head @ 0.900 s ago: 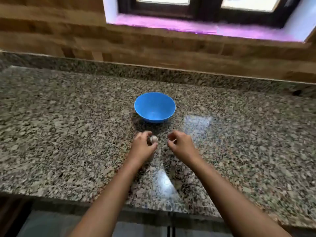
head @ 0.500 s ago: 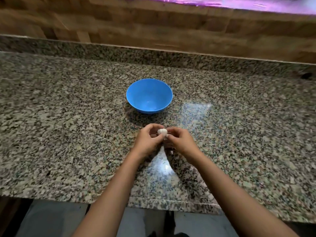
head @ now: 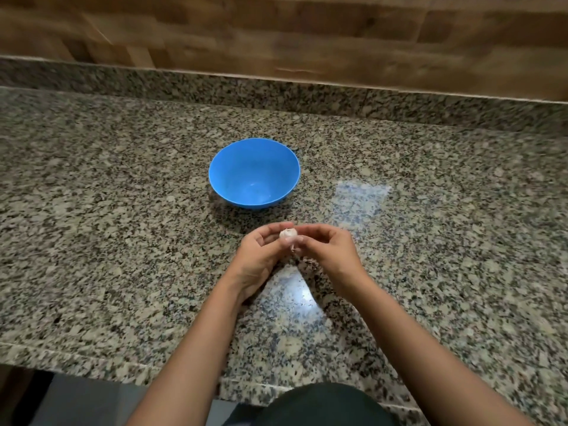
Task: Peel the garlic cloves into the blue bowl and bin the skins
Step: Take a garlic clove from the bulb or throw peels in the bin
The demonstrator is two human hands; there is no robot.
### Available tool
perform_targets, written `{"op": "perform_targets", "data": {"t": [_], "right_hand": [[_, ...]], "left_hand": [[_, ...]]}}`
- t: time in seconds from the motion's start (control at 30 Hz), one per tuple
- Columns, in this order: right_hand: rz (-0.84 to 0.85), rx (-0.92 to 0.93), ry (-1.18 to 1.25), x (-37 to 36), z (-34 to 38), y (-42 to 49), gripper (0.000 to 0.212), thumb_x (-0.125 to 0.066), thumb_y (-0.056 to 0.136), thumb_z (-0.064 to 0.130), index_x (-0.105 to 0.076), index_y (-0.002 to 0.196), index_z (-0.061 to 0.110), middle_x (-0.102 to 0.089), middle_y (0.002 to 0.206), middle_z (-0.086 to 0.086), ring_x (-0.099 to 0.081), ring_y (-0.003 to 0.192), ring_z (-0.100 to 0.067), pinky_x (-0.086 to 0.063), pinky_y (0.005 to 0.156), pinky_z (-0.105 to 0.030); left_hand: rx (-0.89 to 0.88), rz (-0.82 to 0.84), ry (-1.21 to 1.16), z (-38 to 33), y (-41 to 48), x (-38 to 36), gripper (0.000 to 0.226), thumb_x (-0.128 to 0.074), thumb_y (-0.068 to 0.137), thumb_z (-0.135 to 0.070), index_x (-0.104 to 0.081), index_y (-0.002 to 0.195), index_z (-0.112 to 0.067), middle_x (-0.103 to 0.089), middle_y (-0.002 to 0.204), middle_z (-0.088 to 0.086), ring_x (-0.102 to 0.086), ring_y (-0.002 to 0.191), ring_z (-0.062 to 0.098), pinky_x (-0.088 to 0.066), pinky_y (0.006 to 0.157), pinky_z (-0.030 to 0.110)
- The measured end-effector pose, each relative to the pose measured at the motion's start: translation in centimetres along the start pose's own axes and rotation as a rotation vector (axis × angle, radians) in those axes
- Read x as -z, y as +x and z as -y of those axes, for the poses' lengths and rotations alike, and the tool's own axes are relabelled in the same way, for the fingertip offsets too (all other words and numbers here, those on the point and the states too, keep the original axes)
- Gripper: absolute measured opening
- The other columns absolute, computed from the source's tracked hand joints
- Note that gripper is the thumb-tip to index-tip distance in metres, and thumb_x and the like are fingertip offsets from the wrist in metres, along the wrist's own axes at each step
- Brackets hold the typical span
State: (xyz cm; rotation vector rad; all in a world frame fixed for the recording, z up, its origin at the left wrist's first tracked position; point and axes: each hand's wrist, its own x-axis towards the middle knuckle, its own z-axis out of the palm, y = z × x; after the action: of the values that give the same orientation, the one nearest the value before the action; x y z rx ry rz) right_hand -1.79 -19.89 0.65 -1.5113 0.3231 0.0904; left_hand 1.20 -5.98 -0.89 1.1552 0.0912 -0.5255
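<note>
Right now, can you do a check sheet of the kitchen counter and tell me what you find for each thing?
Surface: speckled granite counter, glossy with light reflections.
Job's things: blue bowl upright, no cloves inside; garlic held between both hands, on the person's side of the bowl; bin not in view.
Clutter: nothing seen.
Grippers: left hand and right hand both pinch the garlic.
Cables: nothing seen.
Surroundings: wooden wall behind the counter.

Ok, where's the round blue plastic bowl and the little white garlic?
round blue plastic bowl (head: 228,171): head view, inner left wall.
little white garlic (head: 288,233): head view, its papery top.
</note>
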Motion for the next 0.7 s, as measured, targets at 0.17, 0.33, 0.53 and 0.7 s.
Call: {"op": "perform_targets", "data": {"t": [0.17,0.33,0.53,0.7], "right_hand": [[0.051,-0.042,0.045,-0.1,0.2,0.9,0.017,-0.061,0.086,-0.001,-0.067,0.102,0.000,-0.070,0.095,-0.016,-0.066,0.078,-0.017,-0.057,0.075,-0.024],[0.081,-0.038,0.063,-0.6,0.5,1.1,0.015,-0.066,0.083,0.002,-0.068,0.096,0.010,-0.072,0.095,-0.010,-0.068,0.084,-0.016,-0.057,0.075,-0.024],[0.038,-0.027,0.102,-1.1,0.3,0.7,0.016,-0.067,0.083,0.004,-0.067,0.095,0.014,-0.071,0.097,-0.011,-0.069,0.091,-0.021,-0.056,0.079,-0.027],[0.027,-0.033,0.150,-1.7,0.6,0.5,0.014,-0.065,0.083,-0.002,-0.068,0.091,0.009,-0.071,0.089,-0.011,-0.070,0.080,-0.018,-0.057,0.073,-0.023]], "left_hand": [[-0.014,0.024,-0.022,-0.4,0.7,0.4,0.027,-0.056,0.084,0.009,-0.064,0.106,-0.007,-0.073,0.093,0.006,-0.068,0.084,0.012,-0.055,0.074,0.019],[-0.050,-0.034,0.150,-0.4,1.1,0.8,0.026,-0.060,0.086,0.003,-0.061,0.107,-0.011,-0.072,0.097,0.005,-0.067,0.087,0.012,-0.054,0.071,0.020],[-0.139,-0.093,0.372,-0.2,0.8,1.0,0.025,-0.067,0.084,-0.011,-0.064,0.109,-0.016,-0.070,0.105,0.005,-0.066,0.099,0.016,-0.054,0.081,0.027],[-0.274,-0.210,0.695,-0.5,0.2,0.5,0.025,-0.067,0.086,-0.019,-0.065,0.111,-0.018,-0.069,0.087,-0.006,-0.066,0.081,0.004,-0.054,0.071,0.017]]}}
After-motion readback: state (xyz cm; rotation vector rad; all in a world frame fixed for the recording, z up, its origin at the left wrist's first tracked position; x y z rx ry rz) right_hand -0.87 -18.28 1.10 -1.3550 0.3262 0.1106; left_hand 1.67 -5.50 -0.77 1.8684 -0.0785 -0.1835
